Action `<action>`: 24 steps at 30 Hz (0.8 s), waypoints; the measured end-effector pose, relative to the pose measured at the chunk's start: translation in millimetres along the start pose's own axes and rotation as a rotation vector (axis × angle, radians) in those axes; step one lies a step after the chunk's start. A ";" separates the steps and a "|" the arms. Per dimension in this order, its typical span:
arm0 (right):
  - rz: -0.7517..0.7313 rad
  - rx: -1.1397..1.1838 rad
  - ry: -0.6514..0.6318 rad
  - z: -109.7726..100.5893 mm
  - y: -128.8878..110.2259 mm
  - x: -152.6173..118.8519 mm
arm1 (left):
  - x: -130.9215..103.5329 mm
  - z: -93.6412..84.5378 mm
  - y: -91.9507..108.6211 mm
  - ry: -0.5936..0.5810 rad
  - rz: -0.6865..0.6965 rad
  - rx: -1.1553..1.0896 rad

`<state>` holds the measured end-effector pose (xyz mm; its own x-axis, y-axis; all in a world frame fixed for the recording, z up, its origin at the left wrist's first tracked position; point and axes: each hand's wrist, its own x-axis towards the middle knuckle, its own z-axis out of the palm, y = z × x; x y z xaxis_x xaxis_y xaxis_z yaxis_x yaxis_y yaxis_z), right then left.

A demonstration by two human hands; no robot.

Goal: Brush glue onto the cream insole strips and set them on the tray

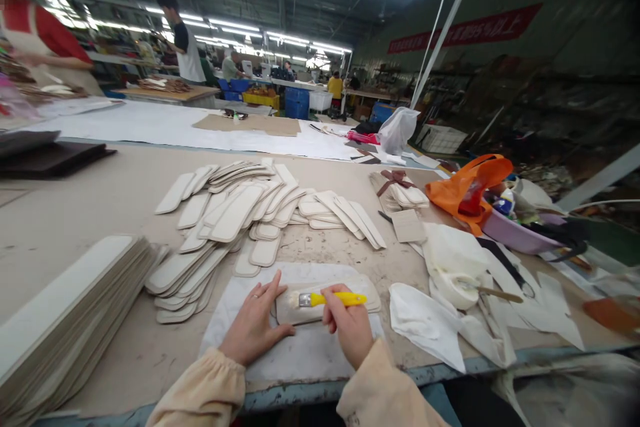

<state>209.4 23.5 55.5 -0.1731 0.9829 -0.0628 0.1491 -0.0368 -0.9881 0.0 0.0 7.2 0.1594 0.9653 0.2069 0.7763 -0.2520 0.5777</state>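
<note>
My right hand (351, 328) is closed round the yellow handle of a flat paintbrush (316, 299), whose pale bristles point left. The bristles rest on a pale, round-cornered strip (313, 315) that looks like card, with others beneath or behind it. At that strip's left end lies my left hand (255, 321), fingers spread and thumb along the near edge. Under the strips is a whitish sheet (280, 363) near the table's front edge. Beyond my hands, a heap of similar strips (233, 210) spreads over the table.
On the left stands a tall stack of long strips (75, 307). To the right are a white tub (457, 287) with a stick across it, white cloth (425, 320), black scissors (510, 267), an orange bag (473, 190) and a lilac basin (520, 232). Several people work further back.
</note>
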 end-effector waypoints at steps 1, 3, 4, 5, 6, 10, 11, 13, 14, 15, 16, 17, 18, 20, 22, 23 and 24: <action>0.035 0.064 0.004 1.2 1.1 5.1 | 0.0 -0.1 0.4 0.001 -0.003 -0.005; 0.073 0.106 -0.015 4.5 5.4 12.3 | 0.1 -0.6 1.4 0.001 -0.009 -0.007; 0.088 0.101 -0.035 6.0 8.2 14.2 | 0.1 -0.9 2.0 -0.001 -0.014 -0.006; 0.102 0.085 -0.055 6.8 10.9 15.2 | 0.2 -1.3 2.6 -0.002 -0.017 -0.005; 0.114 0.062 -0.070 6.8 13.4 15.5 | 0.3 -1.7 3.2 0.000 -0.019 -0.005; 0.100 -0.050 -0.012 -2.1 15.8 14.2 | 0.8 -2.7 4.7 0.005 -0.017 -0.008; 0.094 -0.056 0.013 -4.3 14.3 13.6 | 0.9 -2.7 4.7 0.000 -0.015 -0.006; 0.094 -0.020 0.023 -5.4 10.7 11.8 | 1.1 -2.4 4.1 -0.006 -0.011 0.004; 0.099 0.009 0.005 -3.9 9.3 10.9 | 1.1 -2.2 3.7 -0.008 -0.010 0.010; 0.103 0.033 -0.024 -1.5 8.7 10.2 | 1.1 -1.9 3.1 -0.009 -0.010 0.016; 0.103 0.043 -0.053 1.4 8.9 9.8 | 1.1 -1.7 2.6 -0.010 -0.009 0.023; 0.100 0.038 -0.076 4.0 9.8 9.9 | 1.1 -1.5 2.2 -0.011 -0.009 0.028; 0.095 0.022 -0.084 5.9 11.2 10.6 | 1.1 -1.4 1.9 -0.011 -0.009 0.031; 0.086 -0.008 -0.051 7.0 13.9 13.6 | 1.0 -1.2 1.7 -0.013 -0.010 0.035; 0.085 0.009 0.005 6.3 14.8 17.8 | 1.0 -1.0 1.8 -0.014 -0.015 0.037; 0.089 0.036 0.018 6.4 14.5 19.9 | 1.0 -0.8 1.9 -0.015 -0.020 0.038; 0.095 0.066 0.020 7.5 14.1 21.7 | 1.0 -0.6 1.9 -0.018 -0.024 0.038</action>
<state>200.5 43.1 39.2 -0.1420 0.9778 -0.1542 0.0994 -0.1409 -0.9850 1.3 0.4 8.9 0.1512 0.9723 0.1783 0.8029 -0.2261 0.5516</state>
